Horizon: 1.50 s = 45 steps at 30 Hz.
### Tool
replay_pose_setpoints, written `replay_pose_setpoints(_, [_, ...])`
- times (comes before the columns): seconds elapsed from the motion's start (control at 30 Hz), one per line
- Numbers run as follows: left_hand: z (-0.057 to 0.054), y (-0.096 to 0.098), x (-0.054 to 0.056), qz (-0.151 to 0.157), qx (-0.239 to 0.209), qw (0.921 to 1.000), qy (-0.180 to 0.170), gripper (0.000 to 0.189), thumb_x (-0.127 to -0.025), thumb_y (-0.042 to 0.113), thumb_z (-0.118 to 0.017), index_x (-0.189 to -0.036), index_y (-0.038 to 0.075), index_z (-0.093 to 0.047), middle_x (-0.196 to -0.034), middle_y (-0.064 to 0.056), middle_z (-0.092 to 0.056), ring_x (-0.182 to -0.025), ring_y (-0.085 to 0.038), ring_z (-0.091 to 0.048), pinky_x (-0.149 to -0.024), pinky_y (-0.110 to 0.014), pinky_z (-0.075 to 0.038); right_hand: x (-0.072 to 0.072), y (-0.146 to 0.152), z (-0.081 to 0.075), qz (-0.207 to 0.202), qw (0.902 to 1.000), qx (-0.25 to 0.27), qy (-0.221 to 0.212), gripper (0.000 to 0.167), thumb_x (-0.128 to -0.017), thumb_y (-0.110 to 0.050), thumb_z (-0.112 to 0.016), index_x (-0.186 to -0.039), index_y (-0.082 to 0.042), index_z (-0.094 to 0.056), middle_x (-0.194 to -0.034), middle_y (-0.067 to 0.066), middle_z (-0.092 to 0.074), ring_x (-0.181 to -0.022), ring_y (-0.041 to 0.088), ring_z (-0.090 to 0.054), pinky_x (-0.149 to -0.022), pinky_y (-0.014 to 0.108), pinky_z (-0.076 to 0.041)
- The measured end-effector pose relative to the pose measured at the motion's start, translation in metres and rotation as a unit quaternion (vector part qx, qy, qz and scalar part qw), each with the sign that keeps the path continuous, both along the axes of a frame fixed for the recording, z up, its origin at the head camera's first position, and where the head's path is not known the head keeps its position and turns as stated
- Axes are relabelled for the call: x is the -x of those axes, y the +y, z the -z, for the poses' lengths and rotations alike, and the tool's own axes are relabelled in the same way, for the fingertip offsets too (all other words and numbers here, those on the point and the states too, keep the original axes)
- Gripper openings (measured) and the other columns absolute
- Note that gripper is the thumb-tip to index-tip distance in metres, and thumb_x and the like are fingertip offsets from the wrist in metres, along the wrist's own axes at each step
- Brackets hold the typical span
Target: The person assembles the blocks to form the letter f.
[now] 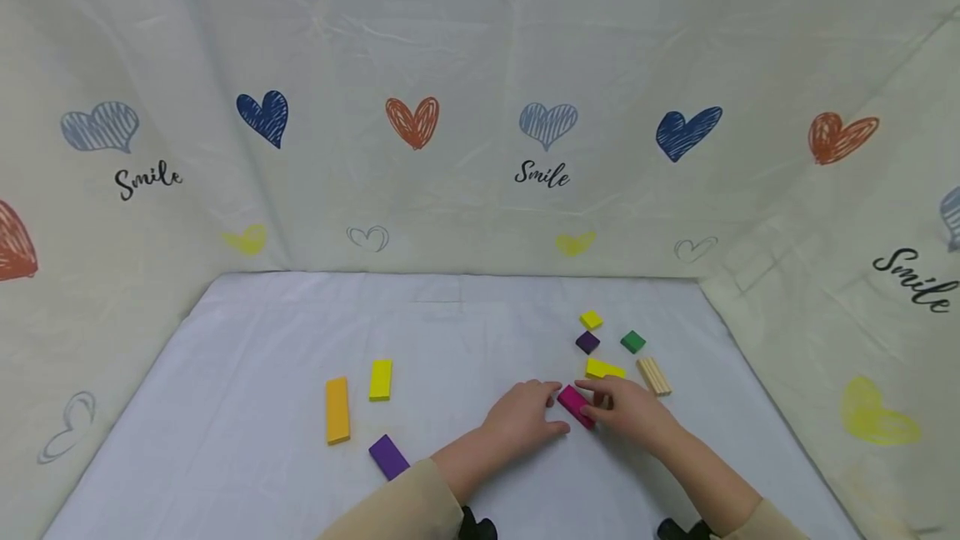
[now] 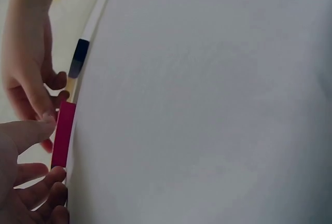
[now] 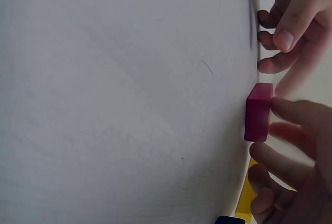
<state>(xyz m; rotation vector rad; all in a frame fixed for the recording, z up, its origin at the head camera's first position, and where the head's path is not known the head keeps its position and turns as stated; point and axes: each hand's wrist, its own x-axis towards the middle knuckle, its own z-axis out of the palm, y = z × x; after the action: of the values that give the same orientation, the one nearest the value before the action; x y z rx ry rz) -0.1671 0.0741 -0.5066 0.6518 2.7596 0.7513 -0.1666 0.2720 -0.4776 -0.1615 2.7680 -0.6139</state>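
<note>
A magenta rectangular block (image 1: 576,407) lies at a slant on the white cloth, between the two hands. My right hand (image 1: 628,408) pinches it near its right end, the thumb on its side; this block (image 3: 258,112) is also seen there in the right wrist view. Just left of the block is my left hand (image 1: 522,419), thumb and fingers spread apart and curved around its left end. In the left wrist view, the block (image 2: 63,135) appears beside the left fingertips, and whether they touch it I cannot tell.
Behind the right hand lie a yellow block (image 1: 604,368), striped wooden sticks (image 1: 654,377), a green block (image 1: 633,342), a dark purple block (image 1: 587,342) and a small yellow block (image 1: 591,320). Leftward lie orange (image 1: 337,411), yellow (image 1: 380,380) and purple (image 1: 388,457) blocks.
</note>
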Motion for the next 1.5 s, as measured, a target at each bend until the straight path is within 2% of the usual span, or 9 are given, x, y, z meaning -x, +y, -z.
replay_pose_setpoints(0.23, [0.000,0.003,0.000,-0.005,0.009,0.9999,0.011,0.058,-0.084,0.041,-0.079,-0.134,0.017,-0.062,-0.093,0.010,-0.059,-0.085,-0.006,-0.053,-0.077,-0.021,-0.049,-0.002,-0.002,-0.002,0.008,0.9999,0.012,-0.006,0.047,-0.086,-0.026,-0.077,-0.132,-0.020,-0.066,-0.079,-0.005,-0.058,-0.073,0.014,-0.051,-0.061,0.027,-0.047])
replay_pose_setpoints(0.5, [0.000,0.004,0.000,-0.002,0.020,0.9997,0.011,0.062,-0.084,0.041,-0.079,-0.138,0.019,-0.059,-0.113,0.004,-0.063,-0.100,-0.010,-0.058,-0.087,-0.024,-0.051,-0.004,-0.009,0.003,0.022,0.9978,0.058,-0.022,0.051,-0.087,-0.023,-0.077,-0.135,-0.014,-0.063,-0.078,-0.004,-0.060,-0.072,0.015,-0.053,-0.063,0.025,-0.049])
replay_pose_setpoints(0.9, [-0.002,0.001,0.003,0.009,0.020,0.9998,0.001,0.065,-0.081,0.041,-0.081,-0.139,0.019,-0.059,-0.112,0.005,-0.063,-0.100,-0.010,-0.057,-0.087,-0.023,-0.051,-0.004,-0.014,0.008,0.048,0.9950,0.082,-0.030,0.053,-0.087,-0.024,-0.077,-0.136,-0.009,-0.061,-0.079,-0.002,-0.061,-0.072,0.015,-0.053,-0.064,0.026,-0.049])
replay_pose_setpoints(1.17, [0.000,0.000,0.004,0.014,0.027,0.9995,-0.004,0.067,-0.081,0.043,-0.081,-0.140,0.021,-0.058,-0.119,0.005,-0.062,-0.107,-0.011,-0.056,-0.092,-0.024,-0.050,-0.005,-0.016,0.011,0.057,0.9940,0.086,-0.037,0.050,-0.088,-0.023,-0.075,-0.134,-0.008,-0.062,-0.077,-0.002,-0.061,-0.069,0.016,-0.052,-0.062,0.026,-0.046])
replay_pose_setpoints(1.4, [-0.002,-0.008,0.004,0.021,0.029,0.9993,-0.013,0.066,-0.082,0.042,-0.080,-0.140,0.021,-0.058,-0.119,0.004,-0.061,-0.107,-0.013,-0.055,-0.091,-0.025,-0.050,-0.008,-0.024,0.010,0.054,0.9943,0.086,-0.032,0.049,-0.089,-0.025,-0.075,-0.134,-0.009,-0.062,-0.076,-0.002,-0.060,-0.066,0.015,-0.051,-0.059,0.025,-0.044])
replay_pose_setpoints(1.5, [0.001,-0.013,0.005,0.020,0.025,0.9993,-0.017,0.066,-0.082,0.041,-0.081,-0.140,0.021,-0.058,-0.117,0.004,-0.061,-0.107,-0.014,-0.054,-0.090,-0.025,-0.050,-0.009,-0.030,0.009,0.051,0.9941,0.091,-0.030,0.048,-0.089,-0.024,-0.075,-0.133,-0.009,-0.063,-0.076,-0.002,-0.059,-0.066,0.015,-0.050,-0.059,0.025,-0.044])
